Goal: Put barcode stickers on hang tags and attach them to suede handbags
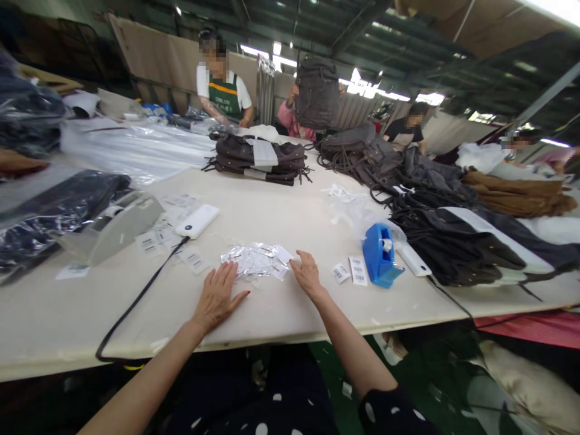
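A loose pile of small clear plastic packets lies on the pale table in front of me. My left hand rests palm down at the pile's left edge, fingers spread and the thumb pointing right. At the right edge of the pile is my right hand, its fingertips beside a white tag, fingers partly curled but apart. Neither hand appears to hold anything. Right of my right hand lie printed barcode labels, with a blue tape dispenser beside them.
A grey dispenser, a white device with a black cable and scattered labels are left. Dark bags are stacked ahead; more dark items lie right, near another white device. Several people stand across the table, one holding up a bag.
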`<action>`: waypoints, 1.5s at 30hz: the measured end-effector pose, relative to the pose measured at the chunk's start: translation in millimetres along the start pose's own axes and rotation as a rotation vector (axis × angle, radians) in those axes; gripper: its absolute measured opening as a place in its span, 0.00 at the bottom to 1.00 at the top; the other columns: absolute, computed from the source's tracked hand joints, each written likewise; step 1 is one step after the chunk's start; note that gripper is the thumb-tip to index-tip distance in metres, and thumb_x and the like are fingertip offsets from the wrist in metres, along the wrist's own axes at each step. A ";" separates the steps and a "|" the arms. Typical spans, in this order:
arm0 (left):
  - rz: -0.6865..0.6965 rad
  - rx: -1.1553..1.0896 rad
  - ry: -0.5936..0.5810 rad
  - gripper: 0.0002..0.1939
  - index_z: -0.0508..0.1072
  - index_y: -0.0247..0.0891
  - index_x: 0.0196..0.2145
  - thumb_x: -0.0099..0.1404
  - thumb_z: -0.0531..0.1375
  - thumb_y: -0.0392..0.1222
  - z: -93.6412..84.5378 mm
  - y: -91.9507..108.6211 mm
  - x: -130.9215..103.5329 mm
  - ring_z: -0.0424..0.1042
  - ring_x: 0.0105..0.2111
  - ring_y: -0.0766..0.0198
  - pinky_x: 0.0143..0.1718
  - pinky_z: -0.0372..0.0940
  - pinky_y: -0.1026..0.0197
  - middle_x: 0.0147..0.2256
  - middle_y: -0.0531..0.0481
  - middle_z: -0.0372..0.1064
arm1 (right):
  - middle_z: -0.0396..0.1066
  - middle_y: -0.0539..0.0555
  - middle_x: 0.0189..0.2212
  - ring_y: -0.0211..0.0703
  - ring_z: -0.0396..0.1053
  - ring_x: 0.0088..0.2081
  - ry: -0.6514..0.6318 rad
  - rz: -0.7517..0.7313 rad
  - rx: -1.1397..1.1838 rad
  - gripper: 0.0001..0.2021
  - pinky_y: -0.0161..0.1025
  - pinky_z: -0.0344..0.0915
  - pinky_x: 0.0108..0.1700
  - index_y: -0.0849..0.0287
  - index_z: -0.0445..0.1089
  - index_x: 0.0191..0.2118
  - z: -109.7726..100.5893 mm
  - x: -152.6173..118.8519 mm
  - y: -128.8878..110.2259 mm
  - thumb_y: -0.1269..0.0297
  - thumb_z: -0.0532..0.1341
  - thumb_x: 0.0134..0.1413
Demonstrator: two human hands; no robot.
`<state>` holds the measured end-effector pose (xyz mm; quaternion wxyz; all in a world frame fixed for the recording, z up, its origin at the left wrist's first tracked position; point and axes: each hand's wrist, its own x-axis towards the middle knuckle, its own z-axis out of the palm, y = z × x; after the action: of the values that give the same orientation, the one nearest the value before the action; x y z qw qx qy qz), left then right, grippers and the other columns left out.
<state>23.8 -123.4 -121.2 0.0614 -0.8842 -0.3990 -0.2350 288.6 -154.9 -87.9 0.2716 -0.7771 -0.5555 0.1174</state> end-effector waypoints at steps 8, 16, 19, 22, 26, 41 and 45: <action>0.015 -0.016 0.030 0.35 0.52 0.26 0.58 0.61 0.51 0.55 -0.6 -0.7 3.0 0.55 0.56 0.47 0.54 0.50 0.46 0.54 0.30 0.58 | 0.66 0.57 0.36 0.50 0.62 0.43 -0.030 0.189 0.014 0.14 0.47 0.57 0.44 0.59 0.66 0.31 27.0 43.5 -6.5 0.59 0.65 0.36; 0.009 -0.112 0.086 0.30 0.55 0.30 0.57 0.62 0.52 0.51 -1.8 -5.3 1.8 0.58 0.55 0.49 0.53 0.52 0.47 0.53 0.33 0.60 | 0.66 0.50 0.26 0.38 0.64 0.29 0.131 0.091 0.264 0.09 0.36 0.62 0.34 0.60 0.65 0.33 14.9 35.4 -8.5 0.61 0.56 0.46; -0.109 -0.302 0.147 0.20 0.66 0.35 0.49 0.62 0.53 0.47 -15.9 2.6 4.9 0.62 0.51 0.50 0.51 0.54 0.47 0.49 0.37 0.66 | 0.67 0.51 0.31 0.40 0.65 0.35 0.208 -0.037 0.327 0.07 0.39 0.62 0.41 0.58 0.67 0.32 -6.3 8.2 -18.6 0.61 0.55 0.49; -0.471 -0.730 0.100 0.16 0.72 0.37 0.37 0.61 0.53 0.51 -42.3 28.5 18.3 0.68 0.42 0.53 0.44 0.60 0.52 0.38 0.42 0.72 | 0.68 0.52 0.36 0.44 0.64 0.43 0.299 -0.344 0.301 0.05 0.45 0.58 0.48 0.54 0.70 0.29 -29.3 -26.5 -31.2 0.65 0.57 0.50; -0.902 -1.589 -0.346 0.23 0.70 0.33 0.30 0.57 0.53 0.59 -72.5 69.0 40.8 0.67 0.22 0.64 0.20 0.58 0.65 0.23 0.48 0.68 | 0.66 0.51 0.38 0.46 0.62 0.44 0.308 -0.621 0.204 0.07 0.47 0.58 0.47 0.49 0.71 0.28 -44.7 -60.9 -42.9 0.68 0.58 0.51; -0.945 -1.630 -0.435 0.15 0.66 0.33 0.25 0.53 0.61 0.49 -71.5 101.8 21.7 0.56 0.14 0.76 0.16 0.45 0.71 0.18 0.55 0.64 | 0.69 0.49 0.25 0.39 0.64 0.29 -0.012 0.395 1.245 0.11 0.37 0.61 0.36 0.60 0.71 0.29 -13.4 -98.4 -58.2 0.58 0.65 0.41; -0.953 -1.656 -0.421 0.12 0.66 0.34 0.25 0.53 0.60 0.47 -69.6 103.4 15.4 0.58 0.16 0.74 0.20 0.52 0.70 0.16 0.56 0.63 | 0.69 0.48 0.22 0.36 0.62 0.26 0.021 0.471 1.292 0.10 0.36 0.59 0.34 0.61 0.71 0.25 -9.7 -98.0 -59.0 0.60 0.67 0.38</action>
<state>83.0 -203.3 -44.5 -0.7527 -0.4175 -0.4261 -0.2785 211.2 -234.6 -59.0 0.6530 -0.5605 -0.1876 0.4735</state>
